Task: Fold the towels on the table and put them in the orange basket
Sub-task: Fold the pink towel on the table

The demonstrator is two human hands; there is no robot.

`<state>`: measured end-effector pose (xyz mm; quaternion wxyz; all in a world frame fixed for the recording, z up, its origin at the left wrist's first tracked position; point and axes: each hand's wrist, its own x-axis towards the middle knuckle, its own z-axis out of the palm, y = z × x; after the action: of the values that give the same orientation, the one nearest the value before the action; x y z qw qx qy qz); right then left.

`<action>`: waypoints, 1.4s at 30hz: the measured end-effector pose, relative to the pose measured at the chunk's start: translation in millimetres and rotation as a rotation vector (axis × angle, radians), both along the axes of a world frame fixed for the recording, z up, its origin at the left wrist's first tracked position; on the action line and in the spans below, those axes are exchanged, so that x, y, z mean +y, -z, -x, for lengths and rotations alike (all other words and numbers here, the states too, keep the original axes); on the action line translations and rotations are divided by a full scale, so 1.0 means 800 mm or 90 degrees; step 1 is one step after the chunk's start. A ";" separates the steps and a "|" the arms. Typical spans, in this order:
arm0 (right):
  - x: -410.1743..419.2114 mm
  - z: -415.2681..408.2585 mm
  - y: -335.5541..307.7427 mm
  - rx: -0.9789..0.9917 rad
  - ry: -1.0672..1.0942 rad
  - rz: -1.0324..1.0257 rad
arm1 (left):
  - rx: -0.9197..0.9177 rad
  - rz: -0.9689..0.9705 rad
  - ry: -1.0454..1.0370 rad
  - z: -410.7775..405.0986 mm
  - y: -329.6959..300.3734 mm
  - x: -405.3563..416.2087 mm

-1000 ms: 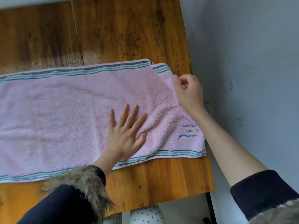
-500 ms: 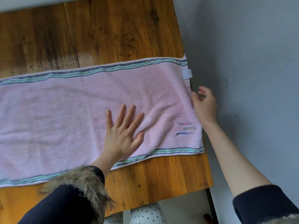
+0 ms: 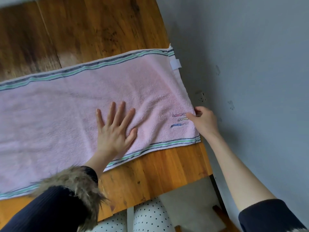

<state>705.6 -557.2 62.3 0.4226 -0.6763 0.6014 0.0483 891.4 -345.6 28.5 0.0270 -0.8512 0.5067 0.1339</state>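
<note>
A pink towel (image 3: 66, 114) lies spread flat across the middle of the frame, running from the left edge to the right end of the counter (image 3: 158, 173). Striped bands of dark blue and green trim its upper and lower long edges. Near its lower right corner sit three small embroidered marks (image 3: 179, 120) in pink, yellow and blue, and a white tag (image 3: 175, 64) sticks out at its upper right corner.

The left hand (image 3: 115, 129) rests palm down on the towel right of centre, fingers straight and spread apart, pressing the cloth against the wood. The right hand (image 3: 203, 122) is at the towel's right edge, just beside the embroidered marks, with thumb and fingers pinching the hem there.

The counter is brown wood, darker in the upper left of the frame and more orange along the lower edge. A fur-trimmed dark sleeve (image 3: 66, 195) covers the left forearm at the lower left; the right forearm is bare, its dark sleeve (image 3: 270, 215) pushed up at the lower right. Polka-dot fabric (image 3: 150, 218) shows at the bottom centre, below the counter's edge. A grey wall (image 3: 250, 64) fills the right side.
</note>
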 end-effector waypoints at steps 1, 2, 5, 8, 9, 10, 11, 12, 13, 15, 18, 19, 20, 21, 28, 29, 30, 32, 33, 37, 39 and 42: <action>-0.001 0.001 -0.001 -0.003 0.015 -0.004 | -0.005 -0.006 0.000 0.000 0.000 0.000; -0.002 0.001 -0.003 -0.005 0.023 -0.003 | -0.008 -0.008 0.000 0.001 0.000 0.000; 0.000 0.000 -0.011 0.015 0.022 0.021 | 0.007 -0.004 -0.006 0.002 -0.002 0.000; 0.010 -0.007 -0.021 0.011 0.019 0.045 | 0.047 0.016 -0.016 -0.001 -0.003 -0.002; 0.015 -0.011 -0.024 -0.009 0.013 0.045 | 0.064 0.028 -0.025 -0.001 -0.004 -0.003; 0.020 -0.016 -0.028 -0.035 0.001 0.043 | 0.083 0.044 -0.045 0.001 -0.006 -0.004; 0.026 -0.023 -0.033 -0.062 -0.013 0.041 | 0.108 0.065 -0.072 0.006 -0.009 -0.005; 0.031 -0.030 -0.038 -0.089 -0.022 0.035 | 0.136 0.093 -0.100 0.011 -0.013 -0.005; 0.037 -0.039 -0.043 -0.115 -0.027 0.020 | 0.167 0.126 -0.122 0.017 -0.018 -0.005; 0.046 -0.055 -0.049 -0.164 -0.019 -0.055 | 0.239 0.204 -0.149 0.034 -0.030 -0.004; 0.054 -0.069 -0.049 -0.201 0.003 -0.178 | 0.342 0.292 -0.227 0.061 -0.049 -0.016; 0.055 -0.070 -0.047 -0.195 -0.005 -0.185 | 0.392 0.280 -0.265 0.067 -0.053 -0.024; 0.054 -0.070 -0.048 -0.186 -0.022 -0.176 | 0.436 0.255 -0.296 0.072 -0.052 -0.032; 0.052 -0.070 -0.048 -0.177 -0.039 -0.160 | 0.453 0.228 -0.314 0.075 -0.049 -0.039; -0.010 -0.092 -0.038 -0.110 0.029 0.122 | 0.424 0.175 -0.327 0.067 -0.028 -0.056; -0.023 -0.101 -0.033 -0.091 0.041 0.142 | 0.440 0.171 -0.323 0.065 -0.029 -0.054; -0.035 -0.110 -0.029 -0.068 0.043 0.144 | 0.463 0.170 -0.322 0.064 -0.030 -0.052; -0.055 -0.130 -0.021 -0.030 0.018 0.119 | 0.507 0.153 -0.320 0.063 -0.029 -0.045; -0.061 -0.139 -0.019 -0.020 0.006 0.108 | 0.522 0.143 -0.314 0.064 -0.030 -0.041; -0.071 -0.170 -0.014 -0.035 0.039 0.055 | 0.572 0.139 -0.317 0.061 -0.041 -0.037; -0.072 -0.181 -0.014 -0.026 0.055 0.062 | 0.607 0.135 -0.337 0.058 -0.045 -0.035; -0.068 -0.190 -0.022 -0.021 0.064 0.088 | 0.656 0.121 -0.381 0.050 -0.048 -0.026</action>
<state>857.5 -611.6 80.0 0.3863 -0.6735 0.6297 -0.0258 851.1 -366.7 66.7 -0.3369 -0.7812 0.2027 0.4848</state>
